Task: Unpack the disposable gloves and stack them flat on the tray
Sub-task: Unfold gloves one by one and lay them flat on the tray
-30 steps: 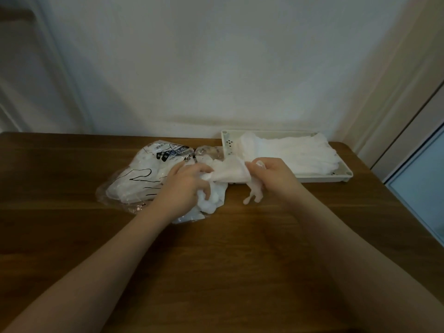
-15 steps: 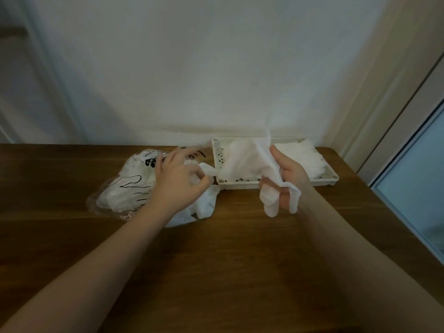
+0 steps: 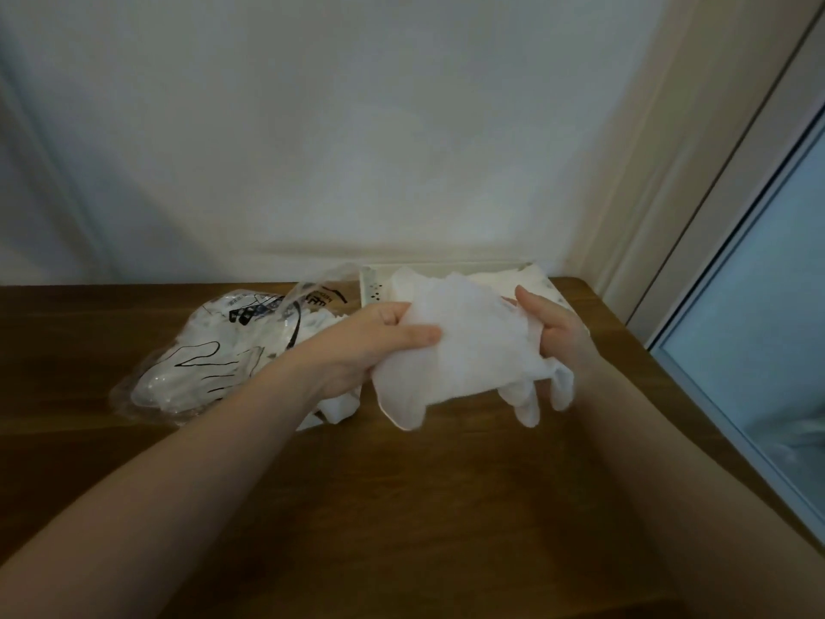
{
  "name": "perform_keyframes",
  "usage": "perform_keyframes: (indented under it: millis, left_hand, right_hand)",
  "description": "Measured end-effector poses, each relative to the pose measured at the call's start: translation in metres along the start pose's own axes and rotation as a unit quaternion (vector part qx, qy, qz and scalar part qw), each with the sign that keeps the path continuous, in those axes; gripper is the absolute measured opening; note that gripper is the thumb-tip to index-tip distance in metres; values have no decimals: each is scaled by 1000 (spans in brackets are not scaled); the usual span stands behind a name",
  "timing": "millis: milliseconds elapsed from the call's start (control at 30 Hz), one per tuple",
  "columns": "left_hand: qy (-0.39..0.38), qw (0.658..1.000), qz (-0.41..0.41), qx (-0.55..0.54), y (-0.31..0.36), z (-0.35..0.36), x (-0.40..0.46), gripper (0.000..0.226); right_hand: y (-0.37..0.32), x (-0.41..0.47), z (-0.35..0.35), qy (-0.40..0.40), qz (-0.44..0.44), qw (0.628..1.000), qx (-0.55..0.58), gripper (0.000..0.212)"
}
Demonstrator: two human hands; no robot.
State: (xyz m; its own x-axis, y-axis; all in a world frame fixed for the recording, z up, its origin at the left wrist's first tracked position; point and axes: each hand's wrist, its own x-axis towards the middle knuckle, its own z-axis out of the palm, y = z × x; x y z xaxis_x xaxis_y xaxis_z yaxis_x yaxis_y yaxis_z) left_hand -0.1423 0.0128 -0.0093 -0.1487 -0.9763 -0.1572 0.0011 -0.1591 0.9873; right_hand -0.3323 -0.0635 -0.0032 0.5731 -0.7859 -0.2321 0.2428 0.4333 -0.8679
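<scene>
Above table [image 3: 446, 507], glove [image 3: 464, 346] between hands [image 3: 464, 346].

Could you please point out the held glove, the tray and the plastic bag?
glove [image 3: 464, 346], head view, middle of the sheet between the hands
tray [image 3: 372, 285], head view, its dotted left wall
plastic bag [image 3: 196, 368], head view, printed hand outline

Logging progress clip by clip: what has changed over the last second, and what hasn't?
The thin white disposable glove has been lifted clear of the clear plastic glove packet and spread between the left hand and right hand, before the white plastic tray. Packet, tray and its stacked gloves stayed.
</scene>
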Motion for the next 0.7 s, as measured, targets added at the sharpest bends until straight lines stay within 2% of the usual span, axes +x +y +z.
perform_keyframes:
  millis: [67, 100, 133, 167, 200, 267, 300, 367, 433, 567, 633, 700]
  left_hand:
    - [-6, 999, 17, -27, 7, -2, 5, 32]
    - [-18, 999, 19, -28, 11, -2, 9, 30]
    - [-32, 999, 17, -22, 15, -2, 11, 26]
    - [-46, 999, 12, -8, 19, -2, 14, 22]
    - [-61, 998, 4, 11, 23, -1, 18, 20]
    - [-85, 995, -15, 53, 30, 0, 24, 24]
    - [-98, 992, -29, 76, 34, 0, 26, 25]
    - [-128, 982, -60, 123, 42, 1, 30, 21]
    - [-140, 972, -84, 171, 51, 2, 34, 11]
    - [-137, 962, -83, 221, 65, -2, 43, 9]
    - [-126, 964, -88, 219, 68, -5, 46, 7]
    - [-107, 967, -98, 211, 69, -10, 49, 7]
  right_hand:
    - [-5, -4, -3, 36, 63, 988, -138, 52]
    - [-6, -1, -11, 61, 70, 951, -296, 54]
    - [-8, -2, -9, 75, 54, 891, -444, 54]
    - [-9, 0, -9, 77, 8, 831, -551, 51]
    - [-11, 4, -11, 77, -62, 800, -592, 43]
    - [-21, 2, -7, 26, -166, 802, -574, 22]
    - [-27, 2, -4, -26, -175, 811, -558, 25]
    - [-34, 6, -4, -133, -131, 841, -508, 46]
    - [-37, 11, -4, -199, -87, 861, -460, 50]
    - [-37, 25, -18, -202, -4, 906, -371, 26]
    - [-41, 28, -25, -183, 12, 913, -365, 11]
    - [-46, 31, -35, -133, 11, 913, -385, 5]
